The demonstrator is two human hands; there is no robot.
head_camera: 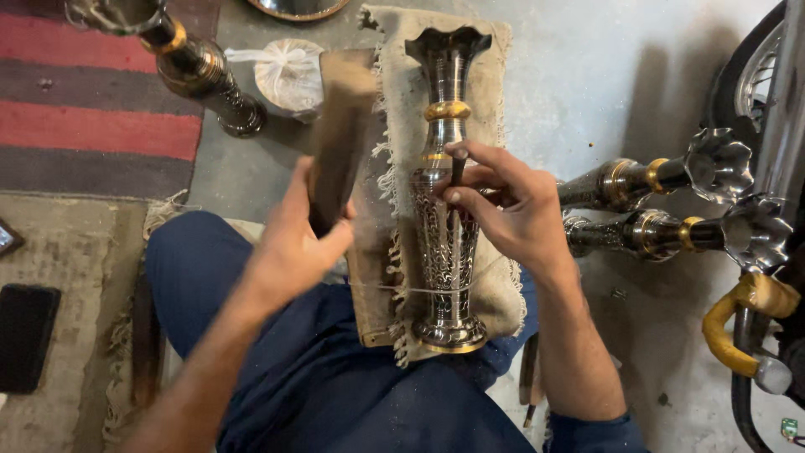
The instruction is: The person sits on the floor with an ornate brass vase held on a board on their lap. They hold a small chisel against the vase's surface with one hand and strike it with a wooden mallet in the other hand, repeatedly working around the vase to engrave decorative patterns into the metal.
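A tall engraved metal vase (444,252) with gold bands lies on a burlap cloth (495,277) across my lap, its flared mouth pointing away from me. My right hand (503,210) pinches a thin dark chisel (458,168) upright against the vase's neck. Raised to the left of the vase, my left hand (293,243) grips a blurred wooden mallet (340,134).
Another vase (197,67) stands at top left next to a white bag (289,75). Two vases (662,205) lie on the concrete floor at right, near a motorcycle wheel (755,75) and yellow-wrapped bar (738,327). A striped rug (92,92) and a dark phone (25,335) lie at left.
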